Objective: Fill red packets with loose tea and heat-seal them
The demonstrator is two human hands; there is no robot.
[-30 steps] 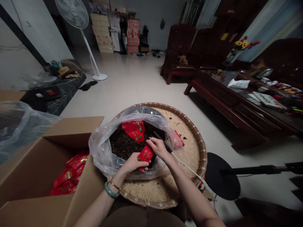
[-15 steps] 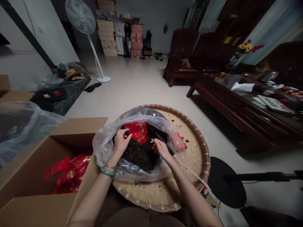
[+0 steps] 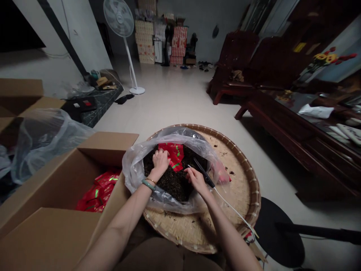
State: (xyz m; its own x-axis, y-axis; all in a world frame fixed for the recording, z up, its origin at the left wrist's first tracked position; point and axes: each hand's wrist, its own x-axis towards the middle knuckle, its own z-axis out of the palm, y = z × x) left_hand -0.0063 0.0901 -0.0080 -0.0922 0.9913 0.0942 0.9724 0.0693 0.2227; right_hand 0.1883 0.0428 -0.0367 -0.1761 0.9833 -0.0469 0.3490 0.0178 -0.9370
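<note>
A clear plastic bag [image 3: 132,169] of dark loose tea leaves [image 3: 175,188] stands open on a round woven bamboo tray [image 3: 239,195]. Several red packets [image 3: 176,154] with green and gold print lie on the leaves. My left hand [image 3: 161,160], with a green bangle at the wrist, is bent down over their left edge, fingers closed on a red packet; the fingertips are partly hidden. My right hand [image 3: 196,178] is closed, pinching a thin pale stick-like tool whose tip shows past the fingers. Beside it rests a black handheld device [image 3: 208,177] with a white cable.
At left, an open cardboard box [image 3: 56,184] holds more red packets [image 3: 98,192]. A black round stand base [image 3: 278,229] is on the floor at right. A white fan [image 3: 131,60] stands ahead, and a dark wooden table [image 3: 276,128] runs along the right.
My left hand has moved forward onto the red packets, its fingers now bent down. The right hand has hardly moved in the bag. The whole view has shifted to the left.
</note>
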